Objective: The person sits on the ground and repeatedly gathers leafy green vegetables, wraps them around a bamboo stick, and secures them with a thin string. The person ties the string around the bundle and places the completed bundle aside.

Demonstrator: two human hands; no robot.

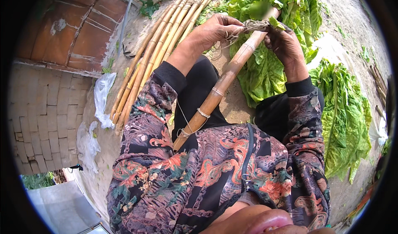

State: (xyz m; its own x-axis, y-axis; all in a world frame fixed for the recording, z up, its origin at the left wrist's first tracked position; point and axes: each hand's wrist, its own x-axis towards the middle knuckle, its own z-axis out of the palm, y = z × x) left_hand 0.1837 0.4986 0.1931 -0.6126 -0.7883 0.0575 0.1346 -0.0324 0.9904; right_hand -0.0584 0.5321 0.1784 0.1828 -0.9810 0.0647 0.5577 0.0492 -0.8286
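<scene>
A bamboo pole [232, 70] slants away from my lap, with string tied round it in places. Over its far part, my left hand [217, 30] is closed, thumb and fingertips pinching a bundle of thin string [255, 25]. My right hand [288, 47] is closed on the other side of the pole, beside the string. A small piece of green leaf [275, 23] shows at its fingertips, but what they grip is partly hidden. Large green leaves [259, 76] hang along the far part of the pole and below my right hand.
Several bamboo poles [159, 39] lie on the ground to the left. A pile of big green leaves [342, 118] rests at the right. Clear plastic bags [103, 97] lie near a brick wall [52, 114]. A rusty brown metal panel [74, 27] stands at the far left.
</scene>
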